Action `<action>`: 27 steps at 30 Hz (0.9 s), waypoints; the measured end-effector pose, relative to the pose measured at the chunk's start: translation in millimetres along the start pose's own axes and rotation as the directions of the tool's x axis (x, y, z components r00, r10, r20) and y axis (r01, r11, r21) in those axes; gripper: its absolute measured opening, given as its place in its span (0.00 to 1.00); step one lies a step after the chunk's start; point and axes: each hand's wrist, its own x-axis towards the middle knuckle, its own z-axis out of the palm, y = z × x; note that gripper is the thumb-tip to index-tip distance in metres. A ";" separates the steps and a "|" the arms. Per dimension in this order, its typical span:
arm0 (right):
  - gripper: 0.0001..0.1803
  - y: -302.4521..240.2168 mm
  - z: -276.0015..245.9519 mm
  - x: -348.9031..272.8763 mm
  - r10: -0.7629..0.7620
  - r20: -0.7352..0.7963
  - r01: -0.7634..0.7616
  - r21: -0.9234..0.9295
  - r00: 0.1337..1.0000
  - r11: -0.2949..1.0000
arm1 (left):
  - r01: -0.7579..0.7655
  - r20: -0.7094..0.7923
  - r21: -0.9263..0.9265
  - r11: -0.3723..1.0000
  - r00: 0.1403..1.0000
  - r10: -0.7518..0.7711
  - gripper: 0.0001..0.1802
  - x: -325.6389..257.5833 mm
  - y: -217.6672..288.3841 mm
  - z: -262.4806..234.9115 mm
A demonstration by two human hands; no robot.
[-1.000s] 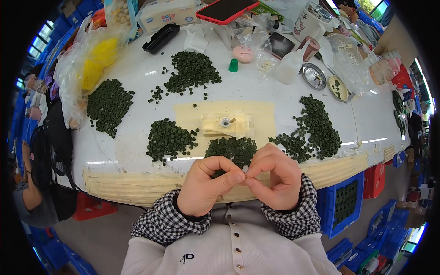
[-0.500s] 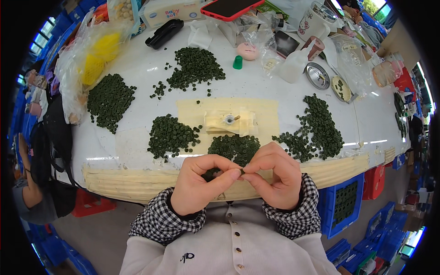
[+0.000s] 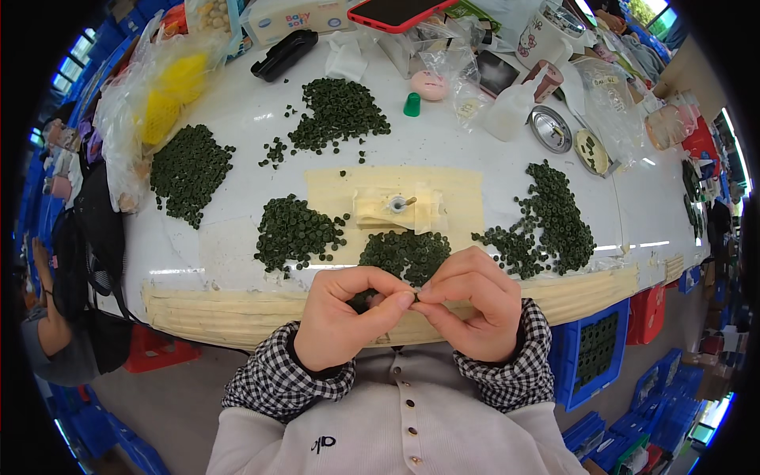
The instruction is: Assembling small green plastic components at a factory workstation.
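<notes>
Close to the table's front edge, my left hand and my right hand meet fingertip to fingertip. Both pinch one small dark green piece, mostly covered by the fingers. Just beyond them lies a heap of small round dark green rubber-like pieces, some showing a hole in the middle. Behind that heap stands a taped-down block with a short upright peg. Similar heaps lie to the left and to the right.
Two more heaps, at far left and farther back, are of smaller green bits. Along the back lie a black case, a red-edged phone, a green cap and round tins. A blue crate stands below at right.
The fingertips have shifted slightly, and less of the small green piece shows between them. The heaps and the block lie as before.
</notes>
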 end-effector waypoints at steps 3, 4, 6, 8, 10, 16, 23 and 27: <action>0.11 -1.1 -1.3 0.7 0.045 0.013 -0.046 0.048 0.999 0.998 | -0.006 -0.024 0.005 1.000 1.000 0.007 0.04 -0.1 -0.3 0.9; 0.10 -0.9 -1.3 0.0 0.071 0.012 -0.071 0.073 0.997 0.995 | -0.010 -0.030 0.007 1.000 1.000 0.010 0.04 0.1 -0.4 1.1; 0.10 0.6 -1.4 -1.3 0.113 0.016 -0.114 0.118 0.993 0.986 | -0.004 -0.027 0.003 1.000 1.000 0.004 0.04 -0.5 1.3 2.6; 0.09 2.9 -2.0 -2.8 0.146 0.029 -0.149 0.156 0.989 0.976 | -0.009 -0.026 0.008 1.000 1.000 0.009 0.04 -0.9 1.4 2.8; 0.09 1.2 -2.6 -2.9 0.207 0.047 -0.212 0.186 0.977 0.959 | -0.027 -0.025 0.021 0.999 0.999 0.027 0.04 -1.2 1.0 2.5; 0.07 2.6 -2.9 -4.7 0.252 0.086 -0.266 0.260 0.964 0.928 | -0.034 -0.020 0.023 0.999 0.999 0.035 0.04 -1.0 0.3 3.4; 0.06 2.8 -4.6 -3.9 0.223 0.122 -0.248 0.251 0.967 0.936 | -0.106 -0.012 0.064 0.992 0.994 0.107 0.03 -1.0 -4.0 2.8; 0.07 4.2 -3.3 -5.0 0.221 0.099 -0.239 0.245 0.970 0.939 | -0.054 -0.007 0.037 0.998 0.999 0.054 0.03 0.0 -2.6 3.1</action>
